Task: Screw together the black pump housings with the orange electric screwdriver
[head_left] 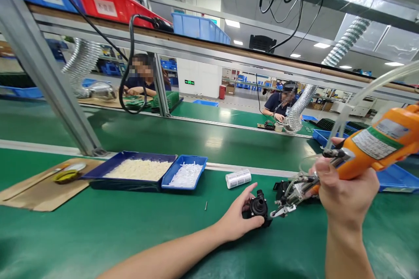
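My left hand (237, 218) lies on the green mat with thumb and fingers closed around a small black round part (259, 207). My right hand (345, 192) grips an orange power tool (376, 146) with a white label, tilted so its metal tip (283, 209) points down just right of the black part. A clear hose (376, 85) runs up from the tool. Another black part (281, 189) sits behind the tip, partly hidden.
A dark blue tray of white pieces (137, 170) and a smaller blue tray (186, 174) stand at centre left, beside a white spool (238, 178). Brown cardboard (42, 189) lies far left. A blue tray (397, 178) sits at right. Two other people work across the belt.
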A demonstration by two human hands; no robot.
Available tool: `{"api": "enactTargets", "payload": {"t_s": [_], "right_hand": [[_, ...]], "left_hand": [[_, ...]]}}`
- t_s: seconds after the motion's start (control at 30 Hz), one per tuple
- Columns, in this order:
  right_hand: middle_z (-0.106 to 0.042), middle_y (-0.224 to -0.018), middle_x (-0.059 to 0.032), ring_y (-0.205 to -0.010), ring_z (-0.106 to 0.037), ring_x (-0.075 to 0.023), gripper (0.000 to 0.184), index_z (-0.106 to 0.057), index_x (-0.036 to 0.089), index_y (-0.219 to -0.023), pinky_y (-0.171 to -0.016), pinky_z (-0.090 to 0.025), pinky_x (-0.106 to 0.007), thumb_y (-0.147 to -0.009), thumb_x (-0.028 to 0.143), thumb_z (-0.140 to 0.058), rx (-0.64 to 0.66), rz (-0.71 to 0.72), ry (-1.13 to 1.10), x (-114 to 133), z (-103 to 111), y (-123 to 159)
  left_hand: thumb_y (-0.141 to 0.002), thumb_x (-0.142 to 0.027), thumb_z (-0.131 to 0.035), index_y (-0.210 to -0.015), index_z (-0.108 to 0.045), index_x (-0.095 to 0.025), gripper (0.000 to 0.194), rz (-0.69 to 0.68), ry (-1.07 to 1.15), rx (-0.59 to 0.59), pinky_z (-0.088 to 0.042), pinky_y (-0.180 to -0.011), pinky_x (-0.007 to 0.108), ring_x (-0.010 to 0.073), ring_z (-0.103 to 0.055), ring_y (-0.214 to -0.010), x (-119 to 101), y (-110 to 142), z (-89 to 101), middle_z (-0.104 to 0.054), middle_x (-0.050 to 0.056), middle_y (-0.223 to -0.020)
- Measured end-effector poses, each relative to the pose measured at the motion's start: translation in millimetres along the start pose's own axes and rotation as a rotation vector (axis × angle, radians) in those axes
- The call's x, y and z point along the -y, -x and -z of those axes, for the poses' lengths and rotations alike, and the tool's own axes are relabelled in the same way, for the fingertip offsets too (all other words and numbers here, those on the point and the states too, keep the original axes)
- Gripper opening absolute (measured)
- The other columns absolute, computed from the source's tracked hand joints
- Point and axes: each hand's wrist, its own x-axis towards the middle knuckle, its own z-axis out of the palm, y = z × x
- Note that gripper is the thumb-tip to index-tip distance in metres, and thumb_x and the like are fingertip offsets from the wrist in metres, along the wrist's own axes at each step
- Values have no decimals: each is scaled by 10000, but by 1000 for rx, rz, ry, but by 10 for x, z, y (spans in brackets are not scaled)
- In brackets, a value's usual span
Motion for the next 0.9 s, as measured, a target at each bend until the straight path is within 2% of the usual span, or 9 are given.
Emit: {"api": "enactTargets", "payload": {"t_s": [0.17, 0.37, 0.57, 0.73, 0.83, 0.9], "right_hand": [[-651, -791, -34, -617, -630, -205, 552, -705, 194, -1149, -491, -541, -305, -726, 458, -941, 79, -110, -163, -43, -243, 69], [-653, -834, -37, -716, -643, -226, 538, -678, 208, -1123, -587, -569, -342, -721, 462, -930, 69, -141, -152, -87, -282, 58], [-594, -676, 30, -522, -546, -152, 449, -636, 211, -1000, -484, -511, -282, -722, 441, -904, 140, -118, -141, 9, -401, 144], [-574, -645, 39, -521, -531, -136, 368, -614, 211, -903, -487, -506, -262, -727, 396, -879, 157, -81, -81, 24, -545, 241], [-592, -643, 29, -517, -541, -143, 386, -640, 200, -904, -478, -496, -266, -711, 403, -906, 142, -75, -95, -16, -460, 257], [-597, -633, 24, -506, -537, -137, 377, -651, 187, -849, -460, -465, -253, -707, 384, -939, 150, -73, -97, -77, -373, 248]], "left_hand": [[-776, -393, -889, -1525, -444, -199, 893, -2, 21, 63, -448, -1173, 499, 317, -631, -1264, -51, -11, 19, -613, 135, -1405], [-774, -346, -882, -1502, -442, -183, 866, 17, 30, 66, -476, -1144, 500, 313, -653, -1231, -68, -9, 17, -625, 140, -1371], [-709, -295, -916, -1416, -515, -190, 820, 73, 82, 56, -537, -1019, 448, 264, -690, -1070, -132, -32, -2, -668, 101, -1262], [-659, -302, -955, -1331, -587, -199, 773, 85, 167, 65, -550, -955, 414, 261, -700, -1036, -184, -59, 8, -705, 81, -1195], [-602, -323, -991, -1333, -597, -190, 841, 73, 158, 19, -542, -1005, 468, 290, -701, -1071, -108, -85, -36, -707, 105, -1212], [-515, -363, -1034, -1341, -610, -188, 944, 76, 136, -23, -516, -1068, 539, 338, -695, -1130, -6, -102, -101, -711, 130, -1230]]}}
